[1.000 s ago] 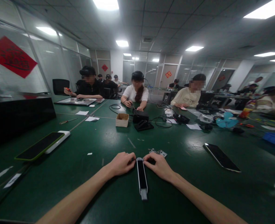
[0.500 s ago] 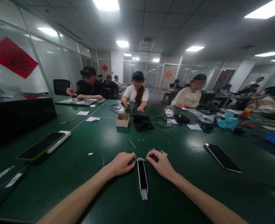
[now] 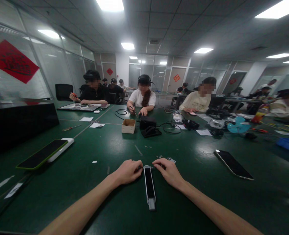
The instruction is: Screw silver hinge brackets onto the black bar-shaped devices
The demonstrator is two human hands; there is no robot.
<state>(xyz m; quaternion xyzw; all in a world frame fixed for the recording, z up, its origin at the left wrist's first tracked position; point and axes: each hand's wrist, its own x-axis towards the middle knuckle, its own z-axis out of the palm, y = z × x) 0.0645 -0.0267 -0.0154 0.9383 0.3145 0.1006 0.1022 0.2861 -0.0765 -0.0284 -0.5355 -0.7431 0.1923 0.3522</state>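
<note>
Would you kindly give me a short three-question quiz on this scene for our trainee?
1. True or false: the far end of the narrow device lies between the left hand and the right hand.
2. What colour is the table? (a) red (b) green (c) white
3. Fill in: the small metal parts lie nearer the ____ hand.

Key: 1. true; 2. b; 3. right

Narrow white-edged device (image 3: 149, 184) is lying flat on green tabletop (image 3: 124, 205), long side is running away from viewer, far end is pointing slightly left; long black strip is filling its middle; pale grey tab (image 3: 151, 204) is sticking out of near end; thin grey piece (image 3: 152, 167) is jutting sideways at far end, fine detail there is blurring
</note>
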